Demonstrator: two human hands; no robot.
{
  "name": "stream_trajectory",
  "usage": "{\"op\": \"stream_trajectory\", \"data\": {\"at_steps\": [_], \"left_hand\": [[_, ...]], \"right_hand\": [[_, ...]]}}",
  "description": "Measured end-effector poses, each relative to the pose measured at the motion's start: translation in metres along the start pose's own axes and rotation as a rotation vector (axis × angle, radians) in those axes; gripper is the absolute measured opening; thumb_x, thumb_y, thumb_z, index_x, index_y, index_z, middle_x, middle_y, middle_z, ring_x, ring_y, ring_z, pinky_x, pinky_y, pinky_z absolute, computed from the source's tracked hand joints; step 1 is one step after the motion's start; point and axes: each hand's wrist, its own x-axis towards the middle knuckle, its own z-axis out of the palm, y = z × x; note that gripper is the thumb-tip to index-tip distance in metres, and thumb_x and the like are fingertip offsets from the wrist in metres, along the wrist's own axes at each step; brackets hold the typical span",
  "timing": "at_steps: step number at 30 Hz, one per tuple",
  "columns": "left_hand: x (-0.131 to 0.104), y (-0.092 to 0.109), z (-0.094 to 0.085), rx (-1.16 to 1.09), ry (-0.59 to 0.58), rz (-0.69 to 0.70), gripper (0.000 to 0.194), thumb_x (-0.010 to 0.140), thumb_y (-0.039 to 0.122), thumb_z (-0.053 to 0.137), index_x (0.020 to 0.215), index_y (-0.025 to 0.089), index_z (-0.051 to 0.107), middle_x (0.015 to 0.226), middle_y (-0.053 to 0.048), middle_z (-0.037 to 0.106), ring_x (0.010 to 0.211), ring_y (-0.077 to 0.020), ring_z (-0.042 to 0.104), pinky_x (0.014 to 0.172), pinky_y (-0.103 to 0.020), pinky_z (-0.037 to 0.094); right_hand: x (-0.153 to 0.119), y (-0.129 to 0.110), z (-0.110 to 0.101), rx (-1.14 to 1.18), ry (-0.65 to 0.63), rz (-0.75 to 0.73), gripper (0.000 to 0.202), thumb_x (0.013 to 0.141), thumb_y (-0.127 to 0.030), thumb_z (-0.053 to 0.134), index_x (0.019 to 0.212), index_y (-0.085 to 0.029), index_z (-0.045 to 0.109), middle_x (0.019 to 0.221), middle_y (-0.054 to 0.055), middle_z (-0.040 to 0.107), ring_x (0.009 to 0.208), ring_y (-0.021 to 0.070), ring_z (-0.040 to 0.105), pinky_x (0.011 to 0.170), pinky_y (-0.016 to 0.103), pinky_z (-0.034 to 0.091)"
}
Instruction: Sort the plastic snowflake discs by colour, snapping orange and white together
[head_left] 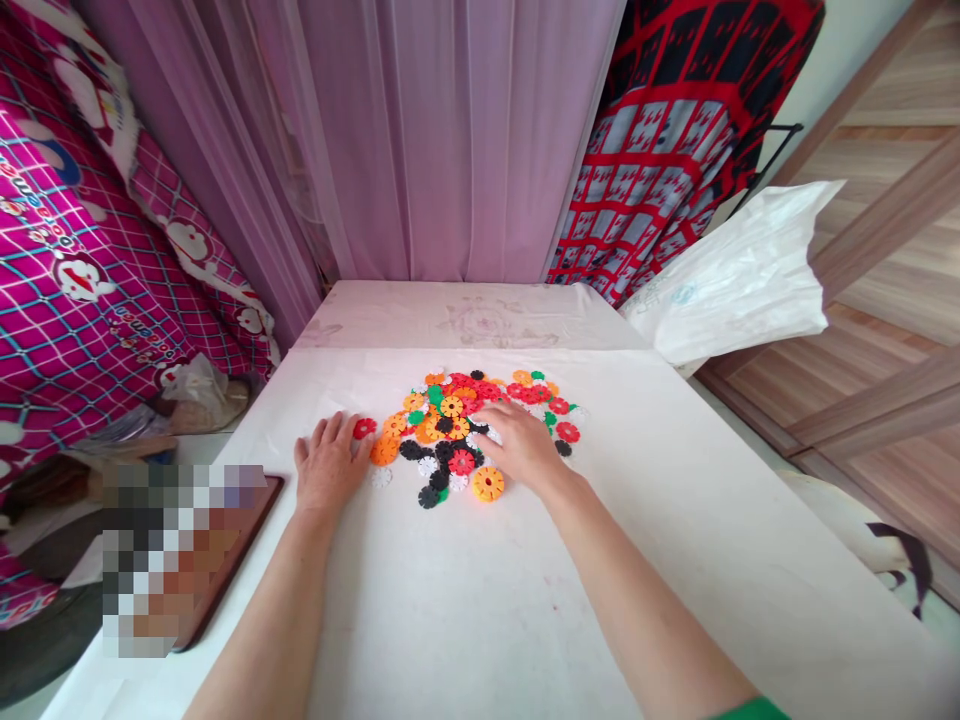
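Note:
A loose pile of notched plastic discs (445,425) in red, orange, black, white and green lies on the white-covered table. My left hand (331,461) rests palm down at the pile's left side, fingers apart, with a red disc (364,428) by its fingertips. Over the right part of the pile is my right hand (517,441), its fingers bent down to the discs; whether they grip one is hidden. An orange disc (488,484) sits just below that hand. A dark disc (428,497) lies at the pile's near edge.
A partly pixelated flat object with a dark red edge (232,560) lies at the table's left side. The white table (450,620) reaches back to a purple curtain (450,140). A white bag (739,275) stands beyond the right edge.

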Motion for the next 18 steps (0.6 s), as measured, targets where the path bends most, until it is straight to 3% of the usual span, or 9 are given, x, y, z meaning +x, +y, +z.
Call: {"op": "stream_trajectory", "data": {"at_steps": [4,7,14,18], "left_hand": [[0.0,-0.001,0.0,0.009,-0.014,-0.004,0.056,0.098,0.051,0.033,0.146,0.026,0.047,0.161,-0.007,0.038,0.149,-0.0298,0.028,0.12,-0.058,0.019],[0.001,-0.001,-0.001,0.011,-0.016,-0.007,0.056,0.098,0.052,0.034,0.146,0.027,0.048,0.16,-0.006,0.039,0.149,-0.0292,0.029,0.121,-0.057,0.019],[0.001,0.0,-0.001,-0.007,-0.014,-0.009,0.056,0.097,0.052,0.035,0.145,0.027,0.049,0.159,-0.006,0.04,0.149,-0.0291,0.028,0.121,-0.057,0.019],[0.001,-0.002,-0.001,-0.03,0.0,0.001,0.055,0.097,0.053,0.036,0.144,0.028,0.05,0.159,-0.006,0.041,0.148,-0.0296,0.029,0.12,-0.058,0.019]], "right_hand": [[0.053,0.002,0.007,-0.094,-0.067,-0.165,0.03,0.087,-0.017,0.064,0.116,-0.022,0.069,0.132,0.006,0.065,0.122,0.0224,0.055,0.107,0.04,0.041],[0.07,-0.002,0.015,-0.162,-0.137,-0.192,0.038,0.084,-0.019,0.068,0.121,-0.022,0.066,0.131,0.007,0.066,0.124,0.0241,0.055,0.105,0.039,0.042],[0.073,-0.01,0.02,-0.202,-0.155,-0.133,0.045,0.086,-0.02,0.062,0.131,-0.018,0.059,0.12,0.011,0.071,0.118,0.0262,0.061,0.099,0.038,0.046],[0.057,-0.006,0.007,0.0,-0.051,0.018,0.051,0.085,-0.024,0.065,0.135,-0.022,0.054,0.121,0.008,0.072,0.111,0.0236,0.067,0.096,0.036,0.049]]}}
